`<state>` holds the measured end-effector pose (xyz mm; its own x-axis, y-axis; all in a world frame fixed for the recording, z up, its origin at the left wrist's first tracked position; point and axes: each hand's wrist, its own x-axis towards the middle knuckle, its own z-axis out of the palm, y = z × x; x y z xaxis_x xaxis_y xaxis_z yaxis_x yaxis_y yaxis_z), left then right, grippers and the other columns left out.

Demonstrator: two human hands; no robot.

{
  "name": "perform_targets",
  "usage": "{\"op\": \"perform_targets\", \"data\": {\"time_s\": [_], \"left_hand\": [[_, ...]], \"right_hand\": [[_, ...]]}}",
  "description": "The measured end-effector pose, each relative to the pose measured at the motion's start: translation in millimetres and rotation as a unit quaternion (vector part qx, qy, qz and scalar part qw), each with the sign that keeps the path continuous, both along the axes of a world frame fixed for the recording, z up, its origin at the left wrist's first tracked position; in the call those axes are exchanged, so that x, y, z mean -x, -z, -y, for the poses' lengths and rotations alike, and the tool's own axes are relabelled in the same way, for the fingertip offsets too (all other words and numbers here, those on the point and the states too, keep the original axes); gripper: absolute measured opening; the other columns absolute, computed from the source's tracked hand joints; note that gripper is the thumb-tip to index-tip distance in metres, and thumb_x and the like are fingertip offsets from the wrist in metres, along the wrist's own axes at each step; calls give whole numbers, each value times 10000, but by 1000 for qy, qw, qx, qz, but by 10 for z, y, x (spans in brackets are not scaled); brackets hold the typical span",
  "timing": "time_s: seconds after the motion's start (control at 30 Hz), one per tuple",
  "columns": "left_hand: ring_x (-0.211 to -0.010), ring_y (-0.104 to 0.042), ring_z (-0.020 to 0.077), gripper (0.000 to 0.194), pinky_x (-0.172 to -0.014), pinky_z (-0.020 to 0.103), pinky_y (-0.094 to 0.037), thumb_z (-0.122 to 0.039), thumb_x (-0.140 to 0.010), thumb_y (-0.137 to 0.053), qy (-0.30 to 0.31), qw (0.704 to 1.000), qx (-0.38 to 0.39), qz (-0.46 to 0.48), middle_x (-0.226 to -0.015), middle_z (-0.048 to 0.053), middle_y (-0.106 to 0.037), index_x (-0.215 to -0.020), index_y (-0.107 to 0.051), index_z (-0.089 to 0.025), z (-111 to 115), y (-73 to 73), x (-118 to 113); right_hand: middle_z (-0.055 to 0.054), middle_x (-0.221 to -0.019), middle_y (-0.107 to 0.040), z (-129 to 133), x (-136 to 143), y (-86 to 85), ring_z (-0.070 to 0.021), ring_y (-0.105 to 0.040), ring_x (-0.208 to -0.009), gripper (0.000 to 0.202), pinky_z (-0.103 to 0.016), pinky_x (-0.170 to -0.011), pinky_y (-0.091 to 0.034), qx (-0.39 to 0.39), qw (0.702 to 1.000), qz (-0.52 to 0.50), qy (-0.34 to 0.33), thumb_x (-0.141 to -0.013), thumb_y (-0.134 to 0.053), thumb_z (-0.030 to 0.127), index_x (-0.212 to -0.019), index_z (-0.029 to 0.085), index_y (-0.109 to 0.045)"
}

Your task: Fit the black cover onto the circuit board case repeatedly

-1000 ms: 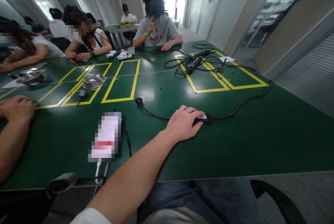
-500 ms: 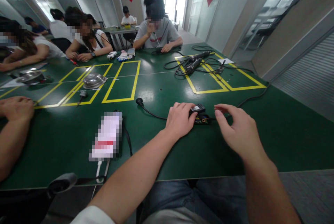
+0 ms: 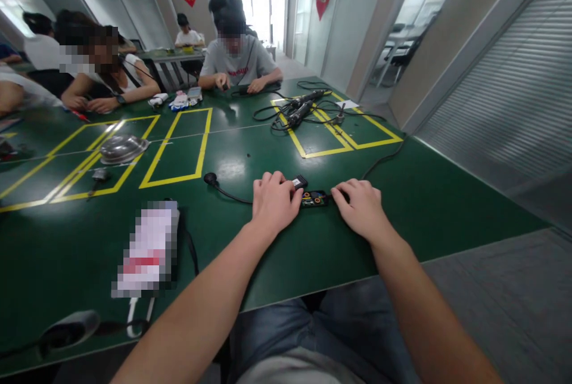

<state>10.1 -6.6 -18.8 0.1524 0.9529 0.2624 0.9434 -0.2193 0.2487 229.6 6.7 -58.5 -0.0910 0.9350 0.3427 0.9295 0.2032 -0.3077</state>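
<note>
An opened black power adapter [image 3: 315, 198] lies on the green table, its circuit board with orange-ringed coils showing. My left hand [image 3: 273, 204] is closed over its left end, and the palm hides that part. Just behind the fingertips is a black casing piece [image 3: 300, 182] with a pale label; whether my fingers also grip it I cannot tell. My right hand [image 3: 363, 206] pinches the black cable [image 3: 330, 196] where it leaves the adapter's right end. Out to the left, a cord [image 3: 232, 195] runs from under my left hand to a round black plug [image 3: 210, 179].
A phone [image 3: 149, 241] on a stand is to my left. Farther back are a clear dome-shaped cover [image 3: 123, 149], a small metal part [image 3: 99, 176] and black corded tools [image 3: 304, 110] among yellow tape outlines. Across the table a person [image 3: 236, 62] works with both hands.
My right hand has moved in to the adapter's right end and its fingers have closed on the cable. My left hand stays on the adapter. The whole view has swung to the right.
</note>
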Motion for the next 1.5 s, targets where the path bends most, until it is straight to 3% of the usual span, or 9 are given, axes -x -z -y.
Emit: {"op": "perform_targets", "data": {"time_s": [0.17,0.43,0.7,0.9,1.07,1.17,1.3,1.4,1.5], "left_hand": [[-1134,-602,358,425,-968,525,-449,-523,-1070,-581,-2,998,9,-59,-1038,151,-726,-899,-821,-217,11,-24,11],[-1108,-634,356,493,-973,514,-467,-508,-1110,-483,-19,999,24,-33,-1022,148,-765,-890,-807,-208,-15,-88,14],[-1120,-639,364,503,-965,509,-489,-548,-1088,-527,-11,997,43,-58,-987,148,-762,-856,-813,-206,-64,-41,69],[-1116,-635,380,468,-954,520,-503,-565,-1040,-626,-17,998,60,-17,-982,145,-747,-765,-755,-210,-97,-46,98],[-1256,-633,342,312,-1013,468,-517,-491,-956,-784,-54,996,23,68,-1304,128,-720,-1136,-747,-239,-126,-23,116],[-1319,-638,340,333,-1069,491,-504,-414,-987,-759,-37,991,54,118,-1372,85,-753,-1295,-736,-292,-176,21,148],[-1209,-699,311,275,-1050,466,-535,-285,-1018,-700,-13,989,45,139,-1272,68,-812,-1281,-779,-277,-232,78,195],[-1177,-695,274,297,-1089,434,-529,-215,-1058,-608,46,990,-9,135,-1267,74,-815,-1289,-793,-247,-226,87,208],[-1196,-673,278,302,-1110,448,-521,-264,-1083,-579,107,989,-12,102,-1291,70,-806,-1266,-819,-260,-189,74,195]], "right_hand": [[-131,-1014,-717,29,113,-43,-328,-590,-1074,333,-491,-976,-393,-9,998,53,14,-1071,-512,428,-868,230,-688],[-133,-1029,-734,29,141,-90,-327,-603,-1061,348,-505,-1007,-376,-19,999,22,23,-1097,-403,384,-922,230,-662],[-114,-1004,-732,-1,126,-62,-312,-600,-1059,307,-493,-998,-375,-1,1000,14,10,-1061,-480,357,-861,236,-679],[-117,-1033,-710,-15,129,-73,-327,-591,-1102,295,-498,-1000,-393,12,1000,-2,22,-1043,-547,389,-845,237,-704],[-121,-1041,-682,-45,135,-72,-339,-577,-1107,282,-492,-979,-411,27,999,-18,36,-1019,-585,417,-823,247,-697],[-115,-1040,-695,-52,122,-62,-341,-589,-1089,246,-494,-971,-423,18,999,-38,34,-1002,-596,406,-832,255,-690],[-101,-1038,-728,-52,97,-55,-322,-613,-1067,207,-477,-960,-429,18,997,-66,20,-1007,-564,355,-894,255,-705],[-96,-1055,-747,-59,82,-53,-311,-624,-1073,258,-466,-954,-427,24,997,-74,14,-1038,-508,343,-911,254,-715],[-97,-1063,-754,-65,82,-51,-309,-627,-1074,276,-462,-949,-425,26,997,-65,14,-1043,-512,349,-899,255,-727]]}}
